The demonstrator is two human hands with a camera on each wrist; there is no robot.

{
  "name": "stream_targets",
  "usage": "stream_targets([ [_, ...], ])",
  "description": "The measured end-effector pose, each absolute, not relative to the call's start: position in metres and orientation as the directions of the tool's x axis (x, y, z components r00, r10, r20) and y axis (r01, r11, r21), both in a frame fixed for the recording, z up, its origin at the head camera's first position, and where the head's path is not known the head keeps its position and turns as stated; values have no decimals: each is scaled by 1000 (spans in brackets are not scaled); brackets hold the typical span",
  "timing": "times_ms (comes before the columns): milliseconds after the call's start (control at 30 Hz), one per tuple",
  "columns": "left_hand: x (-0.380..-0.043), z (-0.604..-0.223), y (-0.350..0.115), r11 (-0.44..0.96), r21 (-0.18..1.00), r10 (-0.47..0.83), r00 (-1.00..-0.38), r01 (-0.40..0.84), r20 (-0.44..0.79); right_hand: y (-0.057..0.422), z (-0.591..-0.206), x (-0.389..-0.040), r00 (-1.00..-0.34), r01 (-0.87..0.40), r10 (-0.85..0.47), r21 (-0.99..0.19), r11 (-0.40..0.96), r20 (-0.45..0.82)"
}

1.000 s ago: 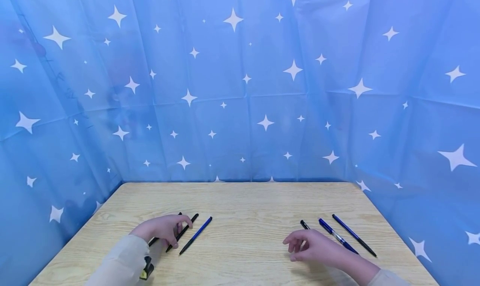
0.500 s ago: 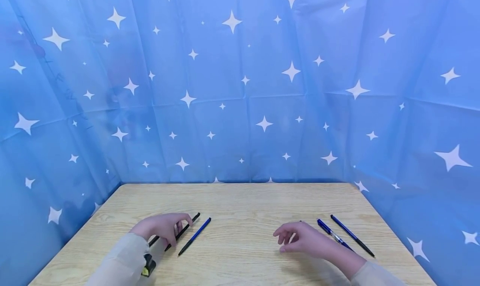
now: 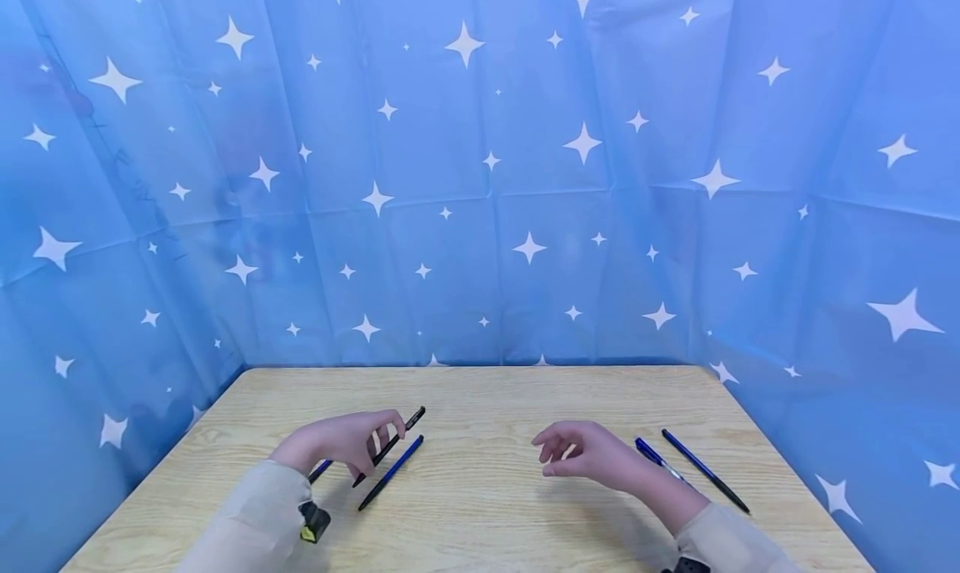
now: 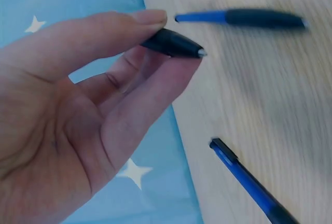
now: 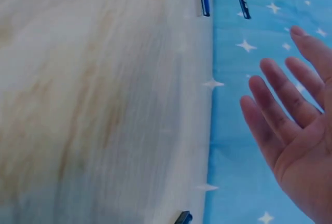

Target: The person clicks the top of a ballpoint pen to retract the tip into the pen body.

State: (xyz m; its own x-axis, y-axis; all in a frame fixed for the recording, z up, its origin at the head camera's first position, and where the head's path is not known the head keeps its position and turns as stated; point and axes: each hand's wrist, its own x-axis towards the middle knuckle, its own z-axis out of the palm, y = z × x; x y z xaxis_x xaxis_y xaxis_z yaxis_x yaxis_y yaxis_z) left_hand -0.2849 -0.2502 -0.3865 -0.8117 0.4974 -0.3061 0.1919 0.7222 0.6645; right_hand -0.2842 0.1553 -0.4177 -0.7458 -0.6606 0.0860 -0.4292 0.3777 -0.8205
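My left hand (image 3: 341, 441) pinches a black pen (image 3: 415, 418) between thumb and fingers, above the table. In the left wrist view the black barrel and metal tip of this pen (image 4: 179, 44) poke out past the fingertips. A blue pen with a black grip (image 3: 392, 473) lies just right of that hand. Another blue pen (image 3: 320, 471) lies mostly hidden behind the left wrist. My right hand (image 3: 588, 454) hovers over the table's right half, fingers loosely bent and holding nothing. Nearest to it is a blue pen with a pale section (image 3: 660, 458), partly covered by the forearm.
Farther right a blue and black pen (image 3: 705, 471) lies slanted on the wooden table (image 3: 480, 406). A dark pen end (image 5: 183, 218) shows at the bottom of the right wrist view. A blue curtain with white stars (image 3: 480, 223) hangs around the table.
The left hand has risen and shifted right, lifting the black pen from the table. The right hand has moved left and away from the person, still holding nothing.
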Motion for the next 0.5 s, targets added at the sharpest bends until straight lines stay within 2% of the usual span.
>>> stream_targets([
  [233,-280,-381,-229,699,659,562,-784,279,-264,149,-410,-287,-751,-424,-651,-838,344,113],
  [500,-278,-383,-205,654,622,660,-727,431,-190,141,-405,-287,-772,-451,-619,-814,366,149],
])
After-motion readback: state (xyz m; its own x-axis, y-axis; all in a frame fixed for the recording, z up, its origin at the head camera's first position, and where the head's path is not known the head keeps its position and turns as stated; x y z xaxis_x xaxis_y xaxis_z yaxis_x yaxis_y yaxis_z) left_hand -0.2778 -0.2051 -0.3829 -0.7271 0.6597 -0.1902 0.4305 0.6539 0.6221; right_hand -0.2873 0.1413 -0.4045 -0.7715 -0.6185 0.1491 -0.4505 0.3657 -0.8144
